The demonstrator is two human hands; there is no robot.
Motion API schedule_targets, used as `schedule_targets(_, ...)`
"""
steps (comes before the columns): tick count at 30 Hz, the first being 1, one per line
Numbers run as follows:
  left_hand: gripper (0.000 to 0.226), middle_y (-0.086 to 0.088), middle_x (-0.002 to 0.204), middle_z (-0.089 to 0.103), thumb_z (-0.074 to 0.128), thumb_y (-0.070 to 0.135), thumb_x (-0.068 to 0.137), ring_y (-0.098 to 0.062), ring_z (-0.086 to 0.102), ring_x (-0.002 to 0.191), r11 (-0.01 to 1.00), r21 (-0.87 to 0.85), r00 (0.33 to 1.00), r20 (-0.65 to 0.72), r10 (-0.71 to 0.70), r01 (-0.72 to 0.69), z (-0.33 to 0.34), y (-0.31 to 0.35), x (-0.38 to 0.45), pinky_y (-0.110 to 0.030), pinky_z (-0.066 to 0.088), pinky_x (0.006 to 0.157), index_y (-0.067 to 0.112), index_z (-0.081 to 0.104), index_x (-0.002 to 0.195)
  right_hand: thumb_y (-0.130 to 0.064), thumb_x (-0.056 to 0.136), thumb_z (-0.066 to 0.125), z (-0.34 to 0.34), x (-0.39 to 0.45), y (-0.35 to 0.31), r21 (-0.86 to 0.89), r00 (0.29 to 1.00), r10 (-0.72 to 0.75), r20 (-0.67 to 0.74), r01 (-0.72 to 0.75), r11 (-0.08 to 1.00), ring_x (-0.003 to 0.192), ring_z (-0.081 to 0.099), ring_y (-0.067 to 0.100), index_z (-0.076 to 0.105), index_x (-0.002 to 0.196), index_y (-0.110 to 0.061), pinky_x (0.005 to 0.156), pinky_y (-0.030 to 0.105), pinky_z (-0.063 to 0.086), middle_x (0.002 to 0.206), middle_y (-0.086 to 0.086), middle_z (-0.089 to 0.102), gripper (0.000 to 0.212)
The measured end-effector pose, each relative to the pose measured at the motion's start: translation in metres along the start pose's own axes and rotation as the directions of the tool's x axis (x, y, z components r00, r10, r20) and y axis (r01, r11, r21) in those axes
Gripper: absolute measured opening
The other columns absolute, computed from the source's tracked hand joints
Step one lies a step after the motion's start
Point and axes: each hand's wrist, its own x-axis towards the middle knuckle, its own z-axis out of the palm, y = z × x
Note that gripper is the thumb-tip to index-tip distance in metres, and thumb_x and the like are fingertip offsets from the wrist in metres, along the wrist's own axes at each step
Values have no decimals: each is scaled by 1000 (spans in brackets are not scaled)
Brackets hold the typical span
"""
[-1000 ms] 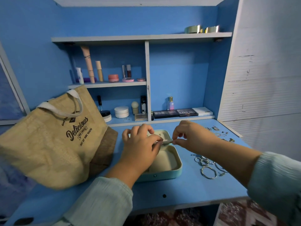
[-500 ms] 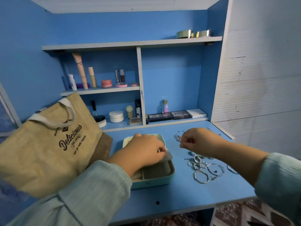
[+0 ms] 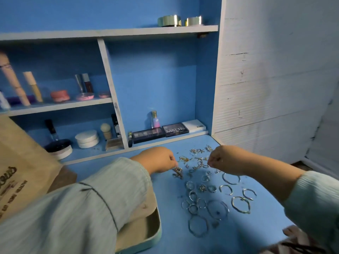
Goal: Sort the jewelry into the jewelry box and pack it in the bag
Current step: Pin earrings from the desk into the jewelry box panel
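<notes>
Both hands reached over the scattered jewelry [image 3: 205, 184] right of the jewelry box [image 3: 146, 233]: left hand [image 3: 157, 160] pinched a small piece, right hand [image 3: 225, 158] was clenched, contents unclear.

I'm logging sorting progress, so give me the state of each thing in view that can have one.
jewelry box: open, lid not visible, partly hidden under the left sleeve.
left hand: fingers curled, fingertips at the small pieces; a grip cannot be told.
right hand: fingers pinched together above the small pieces; too small to tell if it holds one.
rings and bangles: loose on the desk, unsorted.
small pieces: scattered on the desk.
bag: upright, left of the box.
</notes>
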Motion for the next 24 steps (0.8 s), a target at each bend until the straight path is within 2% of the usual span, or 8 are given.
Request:
schedule_targets(3,21,1,124,58,48,35,93,-19,53,113,999,-19,998,-37,-48,47,7,-8,32,-35,44,96,28,61,108,-27,93,50,5,16,12,-13,1000,-10,8,11,1000,103,55,11,65,111,-25,88,26,44,117,-8,59,23)
schedule_targets(6,39,0,138,47,47,28,94,-20,46,124,995,-52,993,-71,-91,88,12,-16,54,-33,39,103,24,49,132,-28,94,50,10,33,24,-31,1000,-13,24,13,999,110,52,14,61,116,-27,93,28,42,124,-7,53,25)
schedule_targets(9,42,-1,143,43,44,20,97,-20,42,128,993,-76,992,-79,-97,91,17,-23,71,-31,36,105,22,42,138,-26,94,49,13,47,32,-42,998,-23,57,26,999,112,51,15,60,118,-28,97,30,42,126,-8,53,26)
schedule_targets(11,42,0,142,44,41,14,97,-19,43,128,993,-85,993,-80,-88,81,21,-27,78,-30,36,104,21,42,138,-24,94,49,14,55,35,-52,995,-30,92,35,998,109,53,13,60,118,-28,93,26,42,123,-9,56,27)
schedule_targets(17,25,4,123,58,50,21,95,-16,53,110,996,-86,987,-151,-49,36,26,-34,92,-28,41,93,23,63,116,-21,90,55,15,70,43,-50,992,-56,115,62,997,98,58,11,66,111,-28,88,26,47,113,-10,62,24)
schedule_targets(24,13,7,104,62,54,27,92,-15,56,97,1000,7,982,-187,-28,30,26,-31,98,-31,48,81,27,65,97,-19,90,54,16,71,46,-11,995,-80,65,81,997,95,57,9,68,107,-26,81,20,44,109,-11,63,23)
